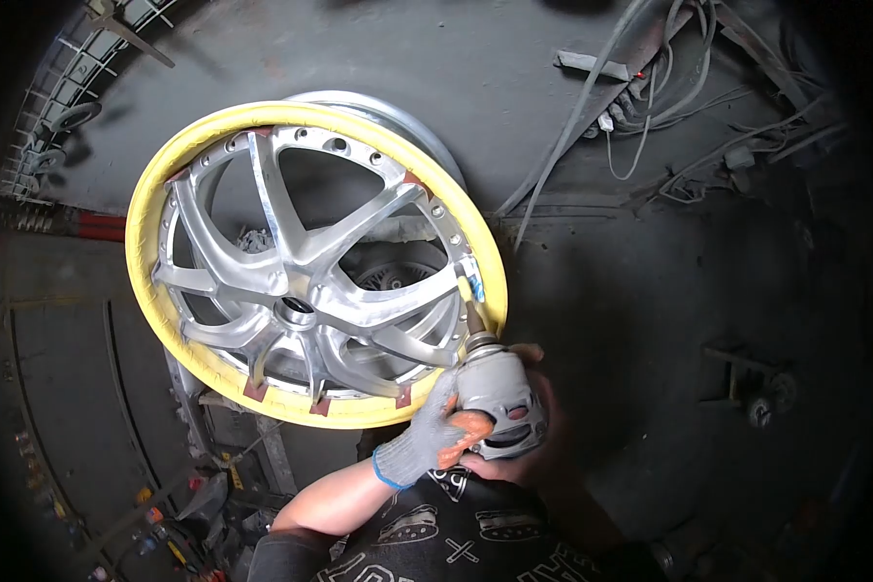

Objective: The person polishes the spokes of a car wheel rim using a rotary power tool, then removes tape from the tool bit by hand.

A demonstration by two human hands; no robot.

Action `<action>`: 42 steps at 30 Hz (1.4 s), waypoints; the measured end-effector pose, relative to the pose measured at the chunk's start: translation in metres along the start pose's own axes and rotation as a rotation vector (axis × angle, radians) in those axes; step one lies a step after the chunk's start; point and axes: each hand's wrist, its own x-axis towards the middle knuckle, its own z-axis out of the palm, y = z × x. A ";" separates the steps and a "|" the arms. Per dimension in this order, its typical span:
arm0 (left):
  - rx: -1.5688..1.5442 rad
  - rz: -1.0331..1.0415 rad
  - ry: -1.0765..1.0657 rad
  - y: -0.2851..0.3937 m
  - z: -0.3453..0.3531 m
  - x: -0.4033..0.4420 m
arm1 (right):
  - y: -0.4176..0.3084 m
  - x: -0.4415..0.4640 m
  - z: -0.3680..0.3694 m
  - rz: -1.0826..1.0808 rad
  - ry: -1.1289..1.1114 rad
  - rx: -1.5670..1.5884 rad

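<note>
A silver multi-spoke wheel rim [301, 257] stands tilted in front of me, its outer lip wrapped in yellow tape [144, 252] with small brown patches along it. My left hand [435, 435], in a grey glove with orange on it, is closed on the near side of a grey power grinder [495, 393]. Around the grinder's right side and rear wraps my right hand [541, 412], which looks bare and is partly in shadow. The grinder's narrow yellowish tip [468, 291] is at the rim's right edge by a spoke end; whether it touches is unclear.
A grey wall rises behind the rim. Cables [664, 107] hang at upper right, and a wire rack [68, 87] stands upper left. Assorted tools and coloured items [179, 529] lie lower left. Small wheeled equipment [759, 398] sits on the dark floor at right.
</note>
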 end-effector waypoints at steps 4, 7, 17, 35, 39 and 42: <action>0.015 0.005 0.085 0.001 0.007 0.000 | 0.007 0.008 0.001 -0.076 0.025 0.157; -0.010 0.035 -0.078 0.002 -0.005 -0.002 | 0.007 0.003 0.000 -0.088 0.012 0.072; 0.021 0.064 -0.077 -0.001 0.014 -0.013 | 0.014 0.005 0.005 -0.140 -0.039 0.141; -0.038 0.269 -0.452 -0.013 -0.036 -0.001 | 0.033 0.004 -0.003 -0.207 -0.083 0.034; -0.092 0.144 -0.035 -0.010 -0.001 -0.022 | 0.017 0.005 -0.004 -0.084 -0.182 0.048; 0.297 0.398 -0.016 -0.017 0.009 -0.011 | 0.033 0.001 -0.002 -0.153 -0.073 -0.003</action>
